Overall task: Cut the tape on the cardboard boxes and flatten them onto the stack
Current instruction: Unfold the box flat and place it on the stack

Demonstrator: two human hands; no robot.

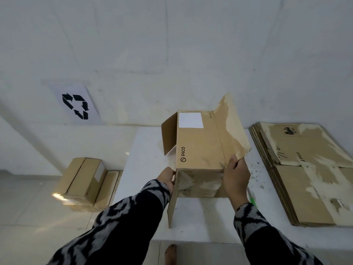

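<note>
A brown PICO cardboard box (198,144) stands on the white table (145,169), its flaps open at the far and near ends and a torn flap raised on the right. My left hand (167,177) grips the box's near left corner, with the fingers hidden behind the cardboard. My right hand (236,173) holds the near right corner, thumb against the raised right flap. A stack of flattened boxes (305,178) lies on the table to the right.
Two closed cardboard boxes (89,180) sit on the floor left of the table. A recycling sign (76,106) is on the wall. Something green (252,199) lies behind my right wrist. A bare foot (170,253) shows below the table's front edge.
</note>
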